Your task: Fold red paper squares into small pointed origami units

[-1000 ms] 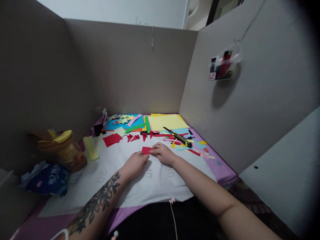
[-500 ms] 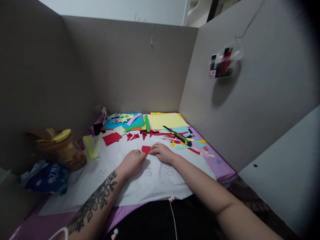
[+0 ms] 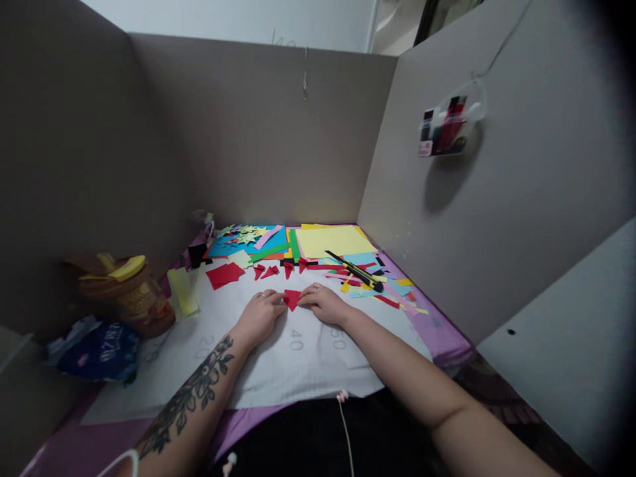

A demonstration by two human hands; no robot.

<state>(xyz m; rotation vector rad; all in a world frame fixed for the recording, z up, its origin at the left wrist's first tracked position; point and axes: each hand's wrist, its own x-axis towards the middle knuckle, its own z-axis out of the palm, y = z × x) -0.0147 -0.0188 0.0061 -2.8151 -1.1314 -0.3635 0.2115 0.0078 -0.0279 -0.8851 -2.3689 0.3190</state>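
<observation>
Red paper (image 3: 292,300) lies on the white sheet (image 3: 278,374), its side edges partly hidden. The left hand (image 3: 260,314) and right hand (image 3: 324,304) touch it; whether either one pinches can't be told.

"Can anything pass between the left hand (image 3: 259,315) and right hand (image 3: 324,303)?"
"Red paper (image 3: 291,299) fills that gap; on its near side, the white sheet (image 3: 318,371) lies open."
"Sides?"
"Cutter (image 3: 364,276) and strips (image 3: 386,301) rightward, brown tub (image 3: 136,301) leftward."
</observation>
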